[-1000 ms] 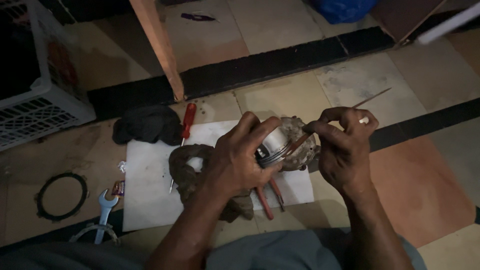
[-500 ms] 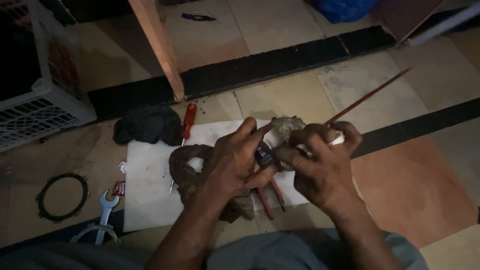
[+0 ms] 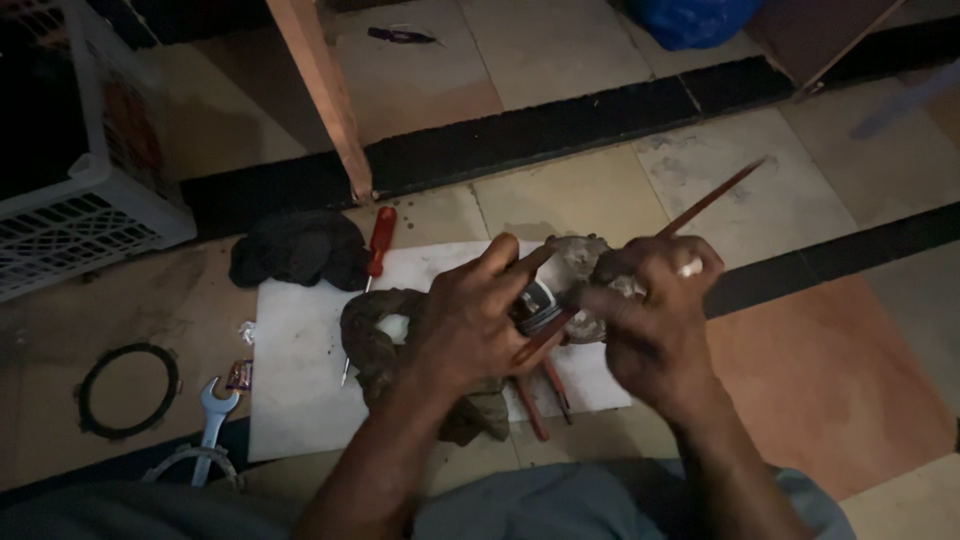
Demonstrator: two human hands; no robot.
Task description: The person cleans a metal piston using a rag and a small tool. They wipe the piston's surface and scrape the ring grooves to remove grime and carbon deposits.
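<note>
left hand (image 3: 470,320): gripping small metal part (image 3: 537,306), above white sheet (image 3: 300,370)
right hand (image 3: 650,320): closed on thin rod (image 3: 715,198), tip at the part
near: grimy rag (image 3: 375,340), red screwdriver (image 3: 378,240), pliers (image 3: 540,395), black cloth (image 3: 295,248)
floor left: spanner (image 3: 212,415), black ring (image 3: 128,390), white crate (image 3: 90,210)

Our left hand (image 3: 470,320) covers most of the small metal part (image 3: 537,305), so we cannot tell its shape. The white crate (image 3: 90,215) and blue bag (image 3: 690,18) are cut off by the edges. The pliers (image 3: 545,395) are half hidden.
</note>
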